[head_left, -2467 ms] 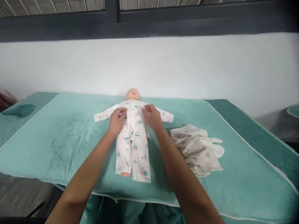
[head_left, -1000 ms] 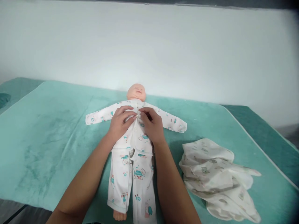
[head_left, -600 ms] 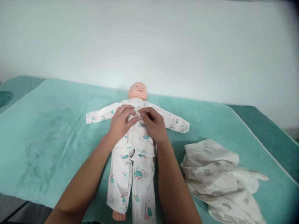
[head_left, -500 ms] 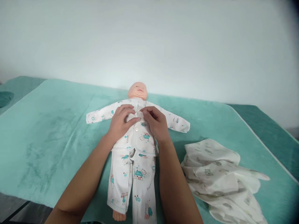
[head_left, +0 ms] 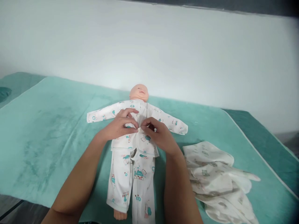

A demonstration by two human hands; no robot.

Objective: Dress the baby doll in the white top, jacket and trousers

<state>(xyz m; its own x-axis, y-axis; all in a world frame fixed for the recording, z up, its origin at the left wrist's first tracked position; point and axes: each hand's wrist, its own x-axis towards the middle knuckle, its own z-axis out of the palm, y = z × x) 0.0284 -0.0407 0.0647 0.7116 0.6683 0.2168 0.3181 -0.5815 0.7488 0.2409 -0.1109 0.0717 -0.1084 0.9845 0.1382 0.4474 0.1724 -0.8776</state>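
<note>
While the doll [head_left: 139, 92] lies on its back on the green cover [head_left: 58, 130], head toward the white wall [head_left: 163, 56] and sleeves spread wide, 2 hands meet over the front of its white printed top [head_left: 126, 143]. The left hand [head_left: 118, 126] appears to have thumb and forefinger closed on the front edge at mid-torso, another finger arched over the cloth. The right hand [head_left: 161, 133] pinches the fabric just beside it, thumb against forefinger. The fingertips hide most of what they hold, so the exact grip is hard to make out. Above them, 1 small button [head_left: 138, 115] shows; whether it is fastened is too small to tell.

The likeliest trouble, I judge, is slippage: the pinched bit is small and soft, so a loose hold could let an edge drop away. If the edges met at different heights, the top could sit skewed, with 1 side lower at the hem. A hard pull might drag the doll along the cover or hitch the top up from the printed trousers [head_left: 143, 186]. The right forearm [head_left: 177, 186] overlaps the crumpled cloth [head_left: 217, 174] in this view, so a sideways swing could push it askew.
</note>
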